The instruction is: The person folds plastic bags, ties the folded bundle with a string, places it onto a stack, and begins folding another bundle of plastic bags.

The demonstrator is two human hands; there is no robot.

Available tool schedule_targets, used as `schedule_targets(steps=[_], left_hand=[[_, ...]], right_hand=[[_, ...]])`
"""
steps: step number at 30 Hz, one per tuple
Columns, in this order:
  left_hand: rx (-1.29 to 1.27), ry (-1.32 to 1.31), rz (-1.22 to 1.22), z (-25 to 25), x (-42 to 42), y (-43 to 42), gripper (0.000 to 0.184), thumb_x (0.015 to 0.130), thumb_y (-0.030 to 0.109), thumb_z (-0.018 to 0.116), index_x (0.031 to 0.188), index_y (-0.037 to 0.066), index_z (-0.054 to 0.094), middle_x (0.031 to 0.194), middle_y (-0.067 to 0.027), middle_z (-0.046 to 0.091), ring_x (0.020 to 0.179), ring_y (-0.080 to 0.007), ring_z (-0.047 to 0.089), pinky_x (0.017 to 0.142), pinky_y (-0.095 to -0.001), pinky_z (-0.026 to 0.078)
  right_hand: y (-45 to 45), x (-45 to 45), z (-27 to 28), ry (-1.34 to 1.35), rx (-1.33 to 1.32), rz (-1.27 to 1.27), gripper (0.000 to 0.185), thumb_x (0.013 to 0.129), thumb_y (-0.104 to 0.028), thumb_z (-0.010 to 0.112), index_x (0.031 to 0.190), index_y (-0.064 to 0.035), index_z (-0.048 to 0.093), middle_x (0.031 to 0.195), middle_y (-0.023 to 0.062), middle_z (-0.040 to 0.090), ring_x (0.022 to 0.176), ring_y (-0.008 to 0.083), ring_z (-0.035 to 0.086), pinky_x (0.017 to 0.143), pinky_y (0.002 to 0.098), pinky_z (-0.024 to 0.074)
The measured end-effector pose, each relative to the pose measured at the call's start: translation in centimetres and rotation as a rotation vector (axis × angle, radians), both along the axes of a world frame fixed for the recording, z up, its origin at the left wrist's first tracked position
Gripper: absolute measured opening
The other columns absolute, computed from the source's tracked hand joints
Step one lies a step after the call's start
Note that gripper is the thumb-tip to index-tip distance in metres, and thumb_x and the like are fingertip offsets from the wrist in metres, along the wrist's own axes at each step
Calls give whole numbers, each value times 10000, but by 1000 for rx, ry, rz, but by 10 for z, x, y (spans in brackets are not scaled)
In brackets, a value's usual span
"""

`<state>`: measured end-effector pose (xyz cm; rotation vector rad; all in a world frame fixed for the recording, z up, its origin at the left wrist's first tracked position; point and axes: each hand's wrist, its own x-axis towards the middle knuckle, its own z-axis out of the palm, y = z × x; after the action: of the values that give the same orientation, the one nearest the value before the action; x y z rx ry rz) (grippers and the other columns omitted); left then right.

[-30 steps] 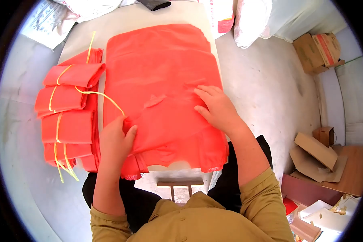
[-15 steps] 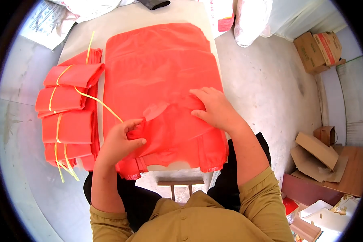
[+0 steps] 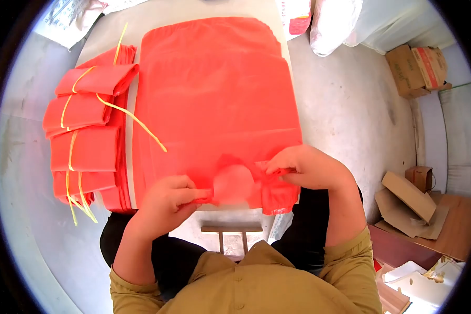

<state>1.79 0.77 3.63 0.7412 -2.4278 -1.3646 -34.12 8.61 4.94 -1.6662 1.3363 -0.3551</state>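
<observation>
A broad stack of red plastic bags lies flat on the table before me, its handle end toward my body. At the near edge my left hand pinches the thin film of the top bag on the left of its rounded cutout. On the cutout's other side, my right hand has gathered a crumpled part of the same bag between thumb and fingers. To the left sit folded red bundles, bound with yellow ties. One loose yellow tie trails onto the big stack.
A wooden stool stands under the table's near edge, between my legs. Cardboard boxes are at the far right, with an opened carton nearer on a brown surface. White sacks stand behind the table.
Both hands have come nearer to my body; my right hand has gone from lying on the bag to gripping it. The top bag's near edge is now bunched around the cutout.
</observation>
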Motion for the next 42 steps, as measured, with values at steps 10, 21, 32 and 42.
schedule_targets(steps=[10, 21, 32, 42], left_hand=[[-389, -27, -66, -12, -1, 30, 171, 798, 26, 764, 956, 90, 782, 836, -37, 652, 750, -264, 648, 638, -394, 538], [-286, 16, 4, -17, 0, 25, 223, 748, -23, 782, 950, 68, 760, 859, -65, 660, 779, -298, 650, 659, -416, 537], [-303, -21, -68, -15, -3, 28, 175, 774, -8, 782, 925, 75, 754, 871, -47, 675, 796, -282, 662, 674, -407, 553], [-282, -59, -93, -17, -2, 31, 219, 766, -23, 783, 960, 71, 748, 913, -55, 680, 845, -291, 667, 705, -409, 555]], right_hand=[[19, 12, -3, -34, -153, 198, 476, 764, 151, 648, 1166, -69, 779, 1315, 132, 725, 1285, 351, 634, 1036, 432, 543], [20, 13, -13, 0, -210, 233, 567, 781, 144, 648, 1314, -44, 697, 1450, 162, 636, 1367, 389, 554, 1098, 446, 497], [22, 2, 11, 88, -81, 115, 718, 798, -107, 845, 1466, -56, 586, 1573, 181, 510, 1440, 358, 487, 1168, 429, 440], [24, -2, 13, 203, -13, -87, 449, 902, -173, 757, 1319, -43, 657, 1292, 137, 657, 1130, 328, 651, 961, 405, 537]])
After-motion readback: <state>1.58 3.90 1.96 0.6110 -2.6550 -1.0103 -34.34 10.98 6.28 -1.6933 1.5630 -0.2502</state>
